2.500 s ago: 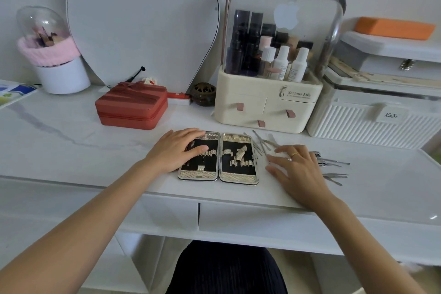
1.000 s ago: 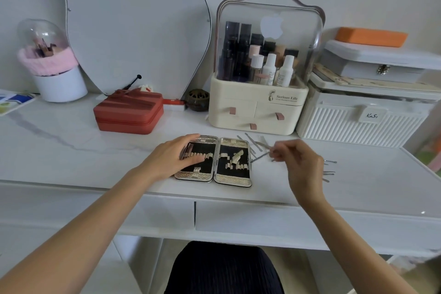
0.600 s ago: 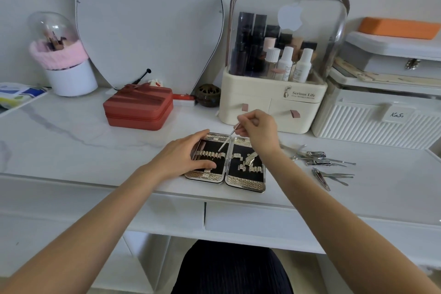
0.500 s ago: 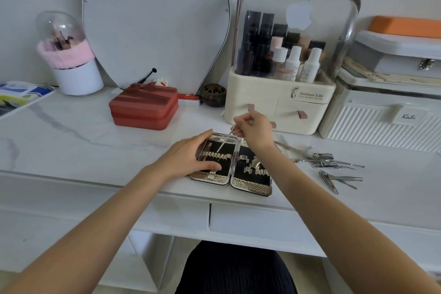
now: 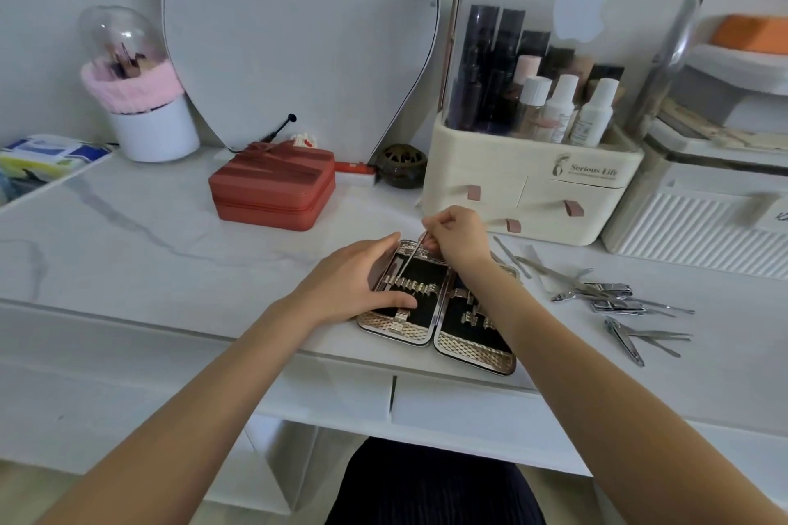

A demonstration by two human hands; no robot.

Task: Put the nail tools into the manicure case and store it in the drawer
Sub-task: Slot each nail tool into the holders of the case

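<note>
Hands meet over the open manicure case (image 5: 430,311), which lies flat at the near edge of the white worktop (image 5: 170,251). Left hand (image 5: 349,286) rests on the case's left half with straight fingers. Right hand (image 5: 458,239) pinches a thin metal tool (image 5: 411,258) over that same half. More nail tools (image 5: 605,298) lie loose to the right of the case.

Open gold-edged manicure case (image 5: 473,350) flat at tabletop edge; steel nail tools (image 5: 614,298) loose, seemingly overlapping, beside it.
</note>
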